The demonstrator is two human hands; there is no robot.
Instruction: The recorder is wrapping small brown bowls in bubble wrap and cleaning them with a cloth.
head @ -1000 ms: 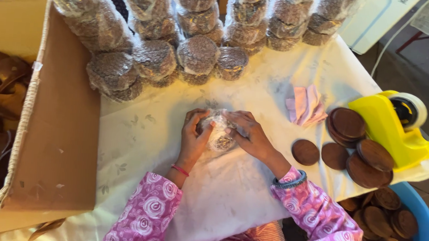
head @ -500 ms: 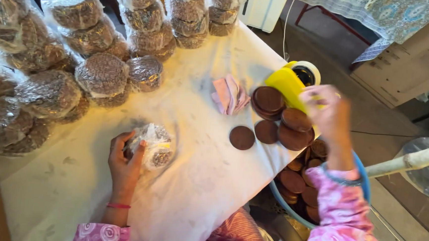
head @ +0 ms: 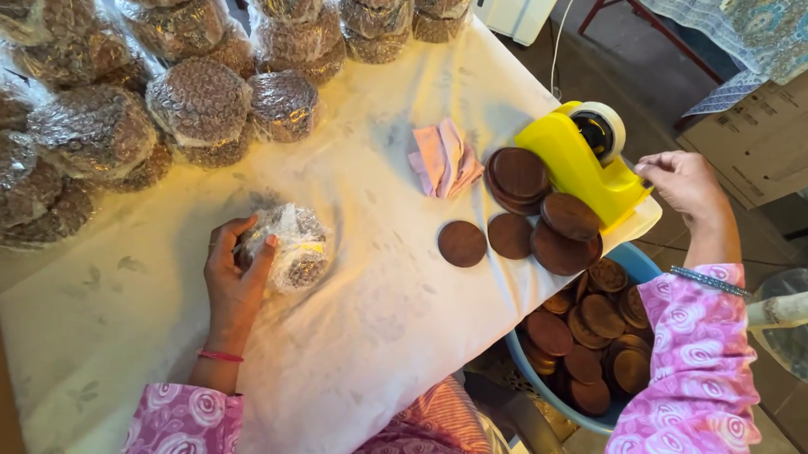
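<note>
wrapped bundle (head: 289, 246) | left hand (head: 235, 277) grips | brown discs (head: 528, 216), pink cloth (head: 444, 158) beside

We take the yellow tape dispenser (head: 584, 163) as our landmark. Our left hand (head: 235, 277) rests well to the left of it and lower, palm down, fingers curled and closed around a wrapped bundle (head: 291, 246), thumb up along its near side. The left forearm runs straight back toward us, a pink band at the wrist. Our right hand (head: 687, 184) hovers just right of the dispenser, thumb and forefinger pinched together, the wrist bent and the sleeved forearm angling down.
</note>
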